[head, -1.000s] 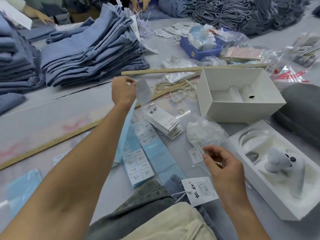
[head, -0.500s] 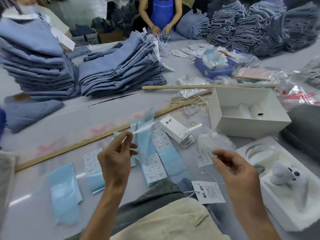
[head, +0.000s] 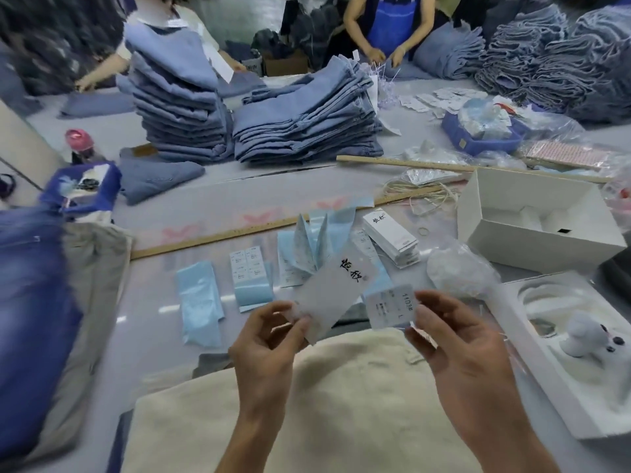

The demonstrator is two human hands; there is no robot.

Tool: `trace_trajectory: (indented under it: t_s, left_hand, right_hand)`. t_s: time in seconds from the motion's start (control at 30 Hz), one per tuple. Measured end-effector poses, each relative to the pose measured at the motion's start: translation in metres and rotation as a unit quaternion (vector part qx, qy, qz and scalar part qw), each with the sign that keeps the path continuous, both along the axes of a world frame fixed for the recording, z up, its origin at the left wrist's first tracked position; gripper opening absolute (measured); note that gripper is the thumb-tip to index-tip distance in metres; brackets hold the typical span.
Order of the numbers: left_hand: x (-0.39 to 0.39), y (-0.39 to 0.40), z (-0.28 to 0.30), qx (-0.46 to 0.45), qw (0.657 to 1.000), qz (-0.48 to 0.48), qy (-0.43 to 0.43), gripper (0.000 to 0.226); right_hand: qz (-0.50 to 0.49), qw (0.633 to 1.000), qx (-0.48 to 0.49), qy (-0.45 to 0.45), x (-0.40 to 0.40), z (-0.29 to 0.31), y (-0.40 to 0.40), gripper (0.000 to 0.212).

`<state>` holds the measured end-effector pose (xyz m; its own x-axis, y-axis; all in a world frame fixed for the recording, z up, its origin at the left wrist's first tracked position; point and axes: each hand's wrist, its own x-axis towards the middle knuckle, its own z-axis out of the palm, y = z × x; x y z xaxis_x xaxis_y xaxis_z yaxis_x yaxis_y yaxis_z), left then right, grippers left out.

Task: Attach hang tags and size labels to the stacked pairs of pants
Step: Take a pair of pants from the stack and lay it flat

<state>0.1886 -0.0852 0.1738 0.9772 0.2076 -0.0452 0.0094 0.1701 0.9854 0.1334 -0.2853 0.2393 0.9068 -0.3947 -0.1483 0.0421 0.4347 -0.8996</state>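
Hands raised together: left hand (head: pixel 269 339) pinches white hang tag (head: pixel 336 288), right hand (head: pixel 454 339) pinches size label (head: pixel 391 307).

A hang tag (head: pixel 336 288) is held in the left hand (head: pixel 269 339) and a size label (head: pixel 391 307) in the right hand (head: pixel 457 349), above folded pants (head: pixel 307 404). Label sheets (head: pixel 249 268) are laid behind them. A stack of tags (head: pixel 391 233) is set further right, before an open box (head: pixel 532 216).
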Motion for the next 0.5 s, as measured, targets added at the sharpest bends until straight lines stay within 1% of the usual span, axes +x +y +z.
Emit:
trace_trajectory:
  t_s: [0.07,0.1,0.13,0.23,0.27,0.37,0.5]
  left_hand:
    - [-0.009,-0.003,0.0,-0.018,0.999,-0.024,0.021,0.055]
    - [-0.014,-0.004,0.0,-0.023,0.999,-0.033,0.031,0.062]
    - [-0.019,-0.005,0.001,-0.028,0.998,-0.038,0.038,0.061]
    - [-0.034,-0.007,0.004,-0.032,0.997,-0.056,0.052,0.037]
    - [-0.04,-0.007,0.004,-0.031,0.995,-0.074,0.054,0.032]
    - [-0.052,-0.006,0.006,-0.029,0.99,-0.122,0.057,0.026]
    - [-0.062,-0.003,0.007,-0.043,0.984,-0.153,0.075,0.022]
  right_hand:
    - [0.027,1.0,0.013,-0.002,-0.005,0.001,0.009,0.025]
    - [0.038,0.999,0.02,-0.003,-0.008,0.002,0.012,0.026]
    - [0.047,0.999,0.028,-0.003,-0.011,0.002,0.014,0.026]
    - [0.058,0.996,0.059,0.017,-0.019,-0.001,0.02,0.023]
    - [0.059,0.995,0.069,0.028,-0.022,-0.003,0.021,0.022]
    - [0.068,0.991,0.087,0.07,-0.027,-0.009,0.025,0.021]
    - [0.076,0.987,0.057,0.131,-0.031,-0.016,0.026,0.017]
